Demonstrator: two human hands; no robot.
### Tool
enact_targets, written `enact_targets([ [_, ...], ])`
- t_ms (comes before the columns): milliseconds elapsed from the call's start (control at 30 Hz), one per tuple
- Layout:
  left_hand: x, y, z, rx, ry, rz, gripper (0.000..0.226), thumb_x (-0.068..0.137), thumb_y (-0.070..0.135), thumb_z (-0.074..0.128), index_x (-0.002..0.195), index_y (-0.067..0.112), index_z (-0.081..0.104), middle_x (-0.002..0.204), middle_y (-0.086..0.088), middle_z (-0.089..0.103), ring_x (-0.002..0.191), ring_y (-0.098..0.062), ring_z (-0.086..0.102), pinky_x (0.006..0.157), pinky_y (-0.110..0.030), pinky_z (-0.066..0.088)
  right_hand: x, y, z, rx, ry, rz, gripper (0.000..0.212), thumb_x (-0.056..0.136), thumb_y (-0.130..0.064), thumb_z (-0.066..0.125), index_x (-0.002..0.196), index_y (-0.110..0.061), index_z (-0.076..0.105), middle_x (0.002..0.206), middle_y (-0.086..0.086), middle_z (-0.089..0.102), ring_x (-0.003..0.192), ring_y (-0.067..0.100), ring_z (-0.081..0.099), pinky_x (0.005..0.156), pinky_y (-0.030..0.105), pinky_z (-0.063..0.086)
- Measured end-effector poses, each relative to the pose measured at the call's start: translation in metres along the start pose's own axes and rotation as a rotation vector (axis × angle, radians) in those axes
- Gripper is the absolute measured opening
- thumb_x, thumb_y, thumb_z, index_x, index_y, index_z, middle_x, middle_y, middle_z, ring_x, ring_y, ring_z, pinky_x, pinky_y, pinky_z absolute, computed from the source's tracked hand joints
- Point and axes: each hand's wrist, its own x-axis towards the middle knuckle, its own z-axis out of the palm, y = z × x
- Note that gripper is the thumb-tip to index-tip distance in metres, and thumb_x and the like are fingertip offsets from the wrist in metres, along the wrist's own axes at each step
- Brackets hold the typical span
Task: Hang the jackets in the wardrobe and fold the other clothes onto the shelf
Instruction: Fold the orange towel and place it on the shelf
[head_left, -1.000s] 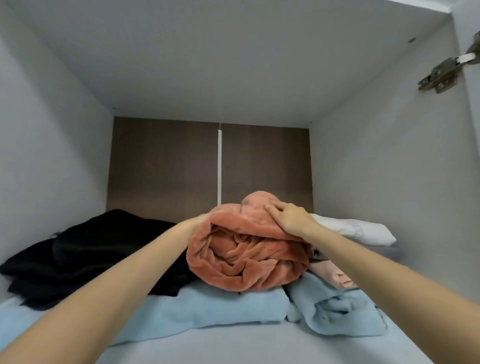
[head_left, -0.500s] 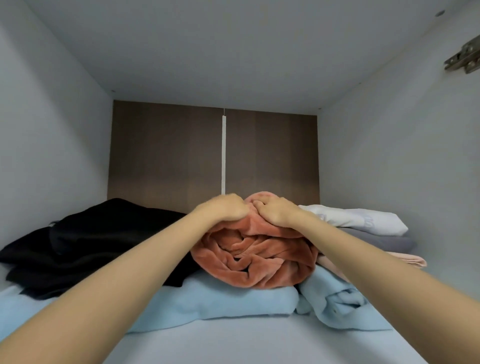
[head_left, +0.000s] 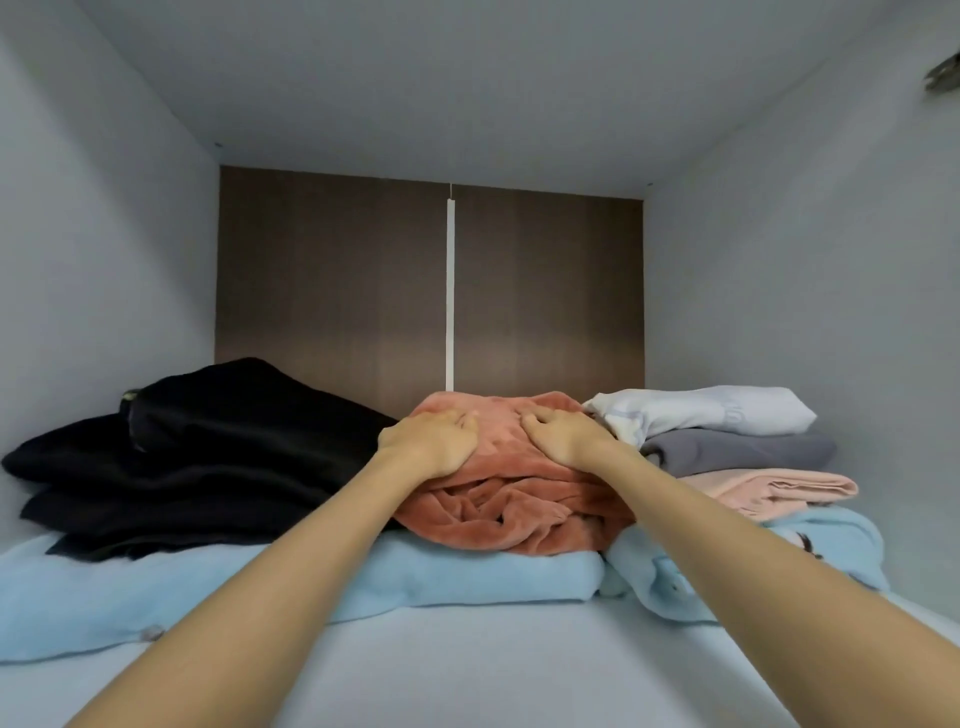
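1. Pressing down, the left hand (head_left: 431, 441) and right hand (head_left: 566, 439) lie flat-fingered, gripping nothing, on the salmon fleece bundle (head_left: 519, 504), likely to flatten it.
2. It sits on a light blue garment (head_left: 467, 577) on the shelf (head_left: 467, 670), between a black pile (head_left: 208, 452) and a folded stack (head_left: 727, 452).

— Where does the head view look from?
— From the open front of the wardrobe compartment (head_left: 467, 78), just above the shelf (head_left: 467, 675), facing level at the brown back panel (head_left: 332, 270).
— How near?
— Close; the side walls (head_left: 93, 260) fill both frame edges.
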Motion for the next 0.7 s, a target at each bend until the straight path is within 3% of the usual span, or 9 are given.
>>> enact_targets([
  [133, -0.014, -0.001, -0.020, -0.070, 0.097, -0.024, 0.051, 0.101, 0.044, 0.021, 0.144, 0.028, 0.041, 0.147, -0.008, 0.045, 0.132, -0.033, 0.043, 0.105, -0.040, 0.035, -0.020, -0.005, -0.021, 0.098, 0.192, -0.072, 0.039, 0.100, -0.027, 0.039, 0.134, -0.021, 0.056, 0.138, 0.008, 0.056, 0.126, 0.028, 0.049, 0.104, 0.030, 0.035],
  [300, -0.051, 0.007, -0.044, -0.186, 0.248, 0.024, 0.045, 0.100, 0.040, 0.035, 0.144, 0.032, 0.041, 0.143, -0.004, 0.050, 0.131, -0.032, 0.045, 0.107, -0.040, 0.037, -0.059, -0.016, -0.058, 0.205, 0.275, -0.133, 0.036, 0.095, -0.020, 0.050, 0.130, -0.017, 0.059, 0.126, 0.007, 0.065, 0.121, 0.023, 0.056, 0.103, 0.029, 0.039],
  [567, -0.153, 0.055, -0.050, -0.238, 0.318, 0.153, 0.045, 0.098, 0.041, 0.034, 0.142, 0.039, 0.040, 0.143, 0.006, 0.051, 0.131, -0.025, 0.046, 0.104, -0.041, 0.039, -0.173, -0.012, -0.096, 0.099, 0.316, -0.261, 0.037, 0.094, -0.025, 0.049, 0.129, -0.028, 0.058, 0.130, -0.004, 0.061, 0.117, 0.019, 0.056, 0.099, 0.039, 0.046],
  [700, -0.216, 0.078, -0.037, -0.222, 0.391, 0.182, 0.041, 0.097, 0.037, 0.038, 0.136, 0.038, 0.048, 0.131, 0.005, 0.059, 0.120, -0.024, 0.053, 0.095, -0.038, 0.045, -0.237, 0.007, -0.098, 0.130, 0.323, -0.249, 0.033, 0.094, -0.027, 0.050, 0.125, -0.027, 0.061, 0.114, -0.001, 0.067, 0.104, 0.020, 0.061, 0.089, 0.039, 0.050],
])
